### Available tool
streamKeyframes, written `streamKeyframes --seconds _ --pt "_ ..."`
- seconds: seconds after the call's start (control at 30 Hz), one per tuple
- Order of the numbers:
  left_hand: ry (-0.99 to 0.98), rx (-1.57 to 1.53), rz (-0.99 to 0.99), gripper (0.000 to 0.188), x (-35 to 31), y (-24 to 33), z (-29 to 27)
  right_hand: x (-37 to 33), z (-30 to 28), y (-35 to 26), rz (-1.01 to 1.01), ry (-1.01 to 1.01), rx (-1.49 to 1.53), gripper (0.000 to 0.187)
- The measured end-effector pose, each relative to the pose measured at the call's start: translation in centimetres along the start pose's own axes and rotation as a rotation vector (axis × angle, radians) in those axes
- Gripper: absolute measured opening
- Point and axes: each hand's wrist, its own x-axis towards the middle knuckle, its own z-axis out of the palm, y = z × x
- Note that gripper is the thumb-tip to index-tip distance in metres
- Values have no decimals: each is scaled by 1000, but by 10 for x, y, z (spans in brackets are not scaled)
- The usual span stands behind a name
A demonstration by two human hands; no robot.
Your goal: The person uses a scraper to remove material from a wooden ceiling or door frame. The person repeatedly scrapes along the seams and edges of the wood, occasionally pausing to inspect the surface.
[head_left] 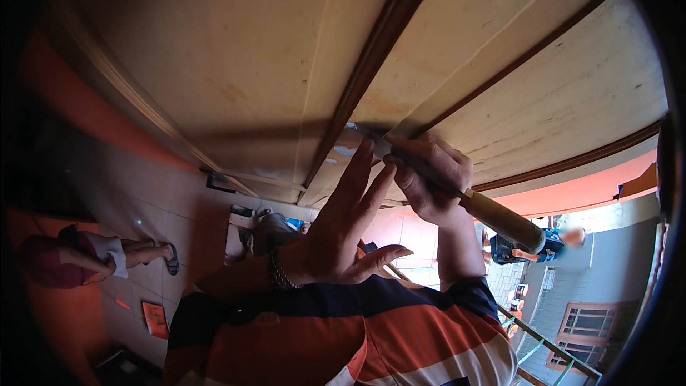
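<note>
My right hand [437, 180] is wrapped round a putty knife [504, 220] with a light wooden handle. Its thin metal blade lies close against a pale wooden panel [243, 50] with dark brown strips. White smears of what looks like filler [344, 151] show on the panel beside the blade tip. My left hand [332, 232] has its fingers stretched out and thumb apart. The fingertips reach up to the blade; whether they press on it I cannot tell. A dark strip [371, 43] runs right past the blade tip.
One person [93, 256] is at the far left on the tiled floor [161, 207]; another person [547, 243] is at the right outside. A green metal frame [547, 347] stands at lower right. An orange-red flat object [154, 319] lies on the floor.
</note>
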Motion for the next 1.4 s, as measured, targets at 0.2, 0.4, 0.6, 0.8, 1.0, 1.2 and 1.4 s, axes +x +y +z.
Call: streamKeyframes --seconds 0.2,0.4,0.6,0.8,1.0,1.2,1.4 --pt "20 -1 23 90 -3 0 0 2 -1 -1 -5 -3 -23 22" --pt "28 6 15 92 -4 3 -4 16 -17 -15 -60 -18 -98 20" --pt "-14 -36 -19 92 -6 2 -6 14 -21 -25 -99 -129 -117 19" --pt "1 -84 3 94 -1 0 -7 22 -8 -15 -58 -96 -105 23" --pt "-3 -71 -16 94 -7 0 -7 27 -11 -23 -64 -76 -166 17" --pt "24 -57 -6 92 -9 -2 -8 25 -8 -25 -49 -12 -179 18" --pt "26 -121 3 92 -7 -4 -9 22 -8 -26 -65 -34 -210 21"
